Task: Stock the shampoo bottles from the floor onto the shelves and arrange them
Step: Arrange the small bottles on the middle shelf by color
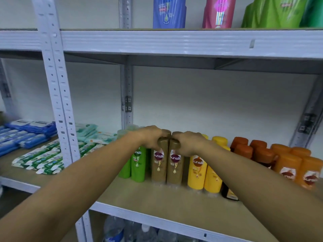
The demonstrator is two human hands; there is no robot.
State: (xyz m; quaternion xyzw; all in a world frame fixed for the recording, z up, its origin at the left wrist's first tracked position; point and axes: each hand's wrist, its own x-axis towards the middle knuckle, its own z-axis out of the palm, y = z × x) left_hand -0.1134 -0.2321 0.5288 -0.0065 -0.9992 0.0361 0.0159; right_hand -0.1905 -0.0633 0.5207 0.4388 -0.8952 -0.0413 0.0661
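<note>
While the head view is showing only the shelves and not the floor, the middle shelf [157, 198] is already looking well stocked. The left hand [150, 137] and right hand [187, 143] are each clamping the cap of one of two brown shampoo bottles [167, 165], pressing them together upright. Left of the brown pair green bottles [138, 165] are standing; right of it, yellow bottles [203, 173], then orange bottles [297, 168]. How many are waiting below, I cannot tell.

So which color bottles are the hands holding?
The two brown bottles in the middle of the row. The left hand and right hand grip their caps; the green bottles and yellow bottles beside them stand untouched.
</note>
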